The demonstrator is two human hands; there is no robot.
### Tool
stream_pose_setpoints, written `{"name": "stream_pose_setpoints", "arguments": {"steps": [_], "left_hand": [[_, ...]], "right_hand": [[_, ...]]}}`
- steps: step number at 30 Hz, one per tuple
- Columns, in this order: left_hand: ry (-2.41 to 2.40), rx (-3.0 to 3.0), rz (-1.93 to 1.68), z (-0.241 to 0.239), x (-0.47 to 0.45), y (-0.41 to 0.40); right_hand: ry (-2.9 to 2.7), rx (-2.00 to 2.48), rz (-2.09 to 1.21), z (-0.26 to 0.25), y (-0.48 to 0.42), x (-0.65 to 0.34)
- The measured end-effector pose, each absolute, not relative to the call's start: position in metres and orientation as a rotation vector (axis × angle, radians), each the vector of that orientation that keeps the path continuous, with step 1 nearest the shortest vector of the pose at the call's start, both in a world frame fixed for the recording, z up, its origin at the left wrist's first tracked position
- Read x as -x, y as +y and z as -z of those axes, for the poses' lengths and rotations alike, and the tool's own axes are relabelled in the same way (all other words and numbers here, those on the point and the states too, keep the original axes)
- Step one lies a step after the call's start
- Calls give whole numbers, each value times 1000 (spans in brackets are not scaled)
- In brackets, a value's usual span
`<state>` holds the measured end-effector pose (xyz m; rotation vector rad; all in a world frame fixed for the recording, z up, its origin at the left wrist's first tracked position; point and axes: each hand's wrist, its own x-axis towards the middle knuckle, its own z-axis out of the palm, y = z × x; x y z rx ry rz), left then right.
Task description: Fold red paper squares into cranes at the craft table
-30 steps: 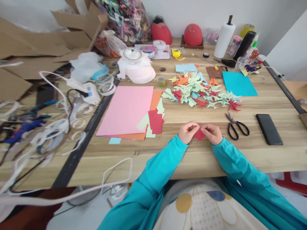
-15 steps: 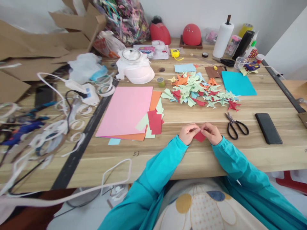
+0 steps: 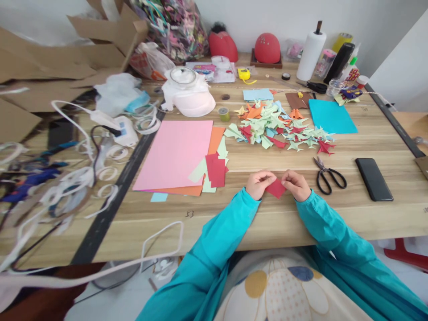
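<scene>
Between my two hands is a small piece of red paper (image 3: 276, 189), turned with one corner toward me. My left hand (image 3: 260, 183) pinches its left side between thumb and fingers. On the opposite side, my right hand (image 3: 296, 184) grips the paper's edge the same way. A pair of black-handled scissors (image 3: 329, 175) lies just right of my right hand. Beyond my hands spreads a heap of folded paper shapes (image 3: 267, 122) in green, orange, red and blue. To the left, small red paper pieces (image 3: 216, 171) rest on green scraps beside a large pink sheet (image 3: 177, 151).
A black phone (image 3: 374, 179) lies on the right. A turquoise sheet (image 3: 332, 116) is behind the scissors. White cables and a power strip (image 3: 115, 127) clutter the left. Along the back stand a white paper roll (image 3: 310, 55), a red dome (image 3: 267, 48) and a yellow tape measure (image 3: 244, 74).
My hands have moved slightly apart, and more of the red paper shows between them. The things on the table have stayed in place.
</scene>
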<state>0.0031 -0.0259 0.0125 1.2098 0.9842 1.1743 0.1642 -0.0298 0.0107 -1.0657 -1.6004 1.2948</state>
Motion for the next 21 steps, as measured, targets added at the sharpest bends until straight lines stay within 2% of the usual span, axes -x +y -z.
{"name": "stream_pose_setpoints", "arguments": {"steps": [21], "left_hand": [[1165,-1049,-1317,-7,4,-21]], "right_hand": [[-1400,1080,-1335,-20,-29,-168]]}}
